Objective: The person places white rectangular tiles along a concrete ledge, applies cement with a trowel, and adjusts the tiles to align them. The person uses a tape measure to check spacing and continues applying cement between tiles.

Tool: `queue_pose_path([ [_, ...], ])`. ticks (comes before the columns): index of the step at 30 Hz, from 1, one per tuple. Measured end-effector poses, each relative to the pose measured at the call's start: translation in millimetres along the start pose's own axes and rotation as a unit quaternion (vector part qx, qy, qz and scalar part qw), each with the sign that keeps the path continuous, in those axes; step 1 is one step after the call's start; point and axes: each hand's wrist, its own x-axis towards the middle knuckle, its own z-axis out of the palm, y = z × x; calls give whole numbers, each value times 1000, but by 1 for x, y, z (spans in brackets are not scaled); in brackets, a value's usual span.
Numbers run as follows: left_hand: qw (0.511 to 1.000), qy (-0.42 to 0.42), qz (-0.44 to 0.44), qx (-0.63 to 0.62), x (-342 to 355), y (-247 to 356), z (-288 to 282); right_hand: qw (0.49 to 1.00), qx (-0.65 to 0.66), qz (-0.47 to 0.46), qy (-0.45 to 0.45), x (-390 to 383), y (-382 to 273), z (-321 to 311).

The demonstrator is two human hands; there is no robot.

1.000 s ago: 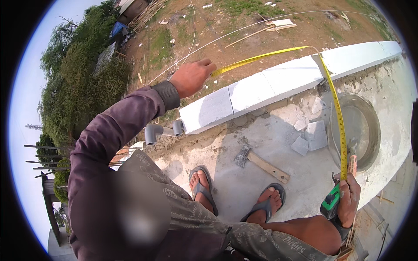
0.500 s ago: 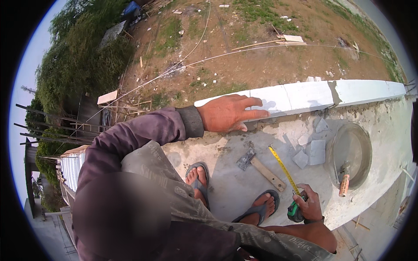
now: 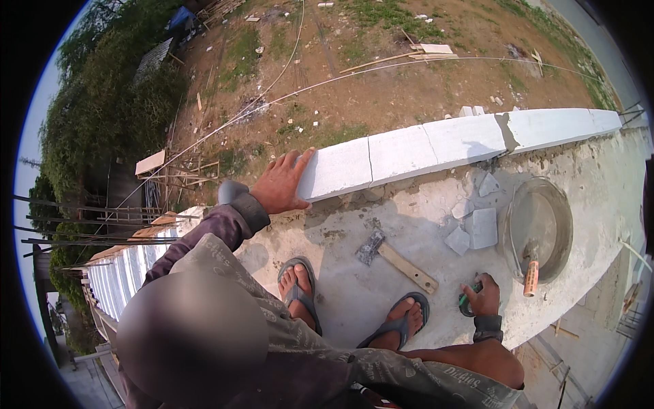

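Note:
My left hand, fingers spread, rests on the left end of a row of white blocks, beside a grey pipe fitting. My right hand holds a green and black tape measure low above the concrete ledge; no extended tape shows. A hammer with a pale wooden handle lies between my feet and the blocks. Right of it are broken white pieces and a round tub of grey mortar, with an orange-handled tool in it.
The ledge drops away at the lower right. Beyond the blocks is a dirt yard with planks, debris and thin white lines stretched across. Trees, bamboo scaffolding and steel bars stand at the left.
My left hand has moved down and left onto the block end. The yellow tape, stretched out earlier, has retracted into the case in my right hand.

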Motion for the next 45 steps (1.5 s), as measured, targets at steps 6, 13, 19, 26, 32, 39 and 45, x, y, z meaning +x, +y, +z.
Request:
queue_pose_path([
  [6, 999, 34, 18, -2, 6, 12, 0, 996, -78, 5, 40, -6, 1, 5],
  [13, 998, 47, 33, -20, 26, 28, 6, 987, -19, -71, 142, 10, -58, 5],
  [19, 997, 54, 58, -9, 29, 30, 8, 955, -62, -277, 87, 112, -170, -5],
  [26, 996, 60, 60, -8, 28, 38, 6, 941, -164, -296, 16, 202, -251, 4],
  [32, 986, 90, 134, 32, 45, 60, 4, 959, -109, -252, 68, 224, -235, 3],
  [39, 969, 86, 230, 21, 93, 104, 3, 966, -171, -52, 186, 286, -206, -18],
  [45, 968, 85, 235, 35, 101, 113, 9, 968, -153, -46, 192, 299, -198, -9],
])
